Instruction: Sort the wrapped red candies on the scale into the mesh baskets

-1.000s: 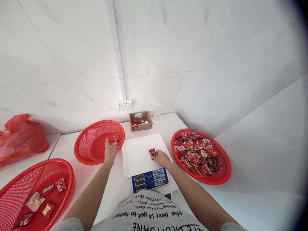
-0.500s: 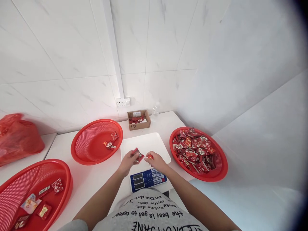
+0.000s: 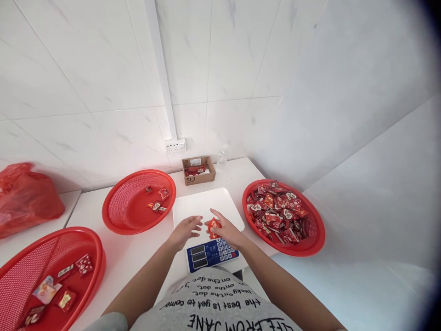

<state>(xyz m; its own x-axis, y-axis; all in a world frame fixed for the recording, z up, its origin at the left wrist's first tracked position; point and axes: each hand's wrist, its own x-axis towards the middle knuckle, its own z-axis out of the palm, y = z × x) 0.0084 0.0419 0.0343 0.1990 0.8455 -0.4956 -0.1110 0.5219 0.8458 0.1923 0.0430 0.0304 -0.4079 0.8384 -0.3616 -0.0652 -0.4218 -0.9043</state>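
Glossy foil candy packet (image 3: 213, 225); smooth white plastic scale tray (image 3: 196, 207); red plastic mesh basket (image 3: 124, 216); matt cardboard box (image 3: 199, 176); smooth white bench (image 3: 237, 177).

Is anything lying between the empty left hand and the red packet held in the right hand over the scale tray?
Nothing visible. The left hand, fingers spread, is beside the red packet pinched in the right hand; only bare white scale tray shows in the narrow gap between them.

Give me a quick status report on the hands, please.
Left hand open, empty, over the scale's white tray. Right hand pinching a red candy packet. Nothing between them.
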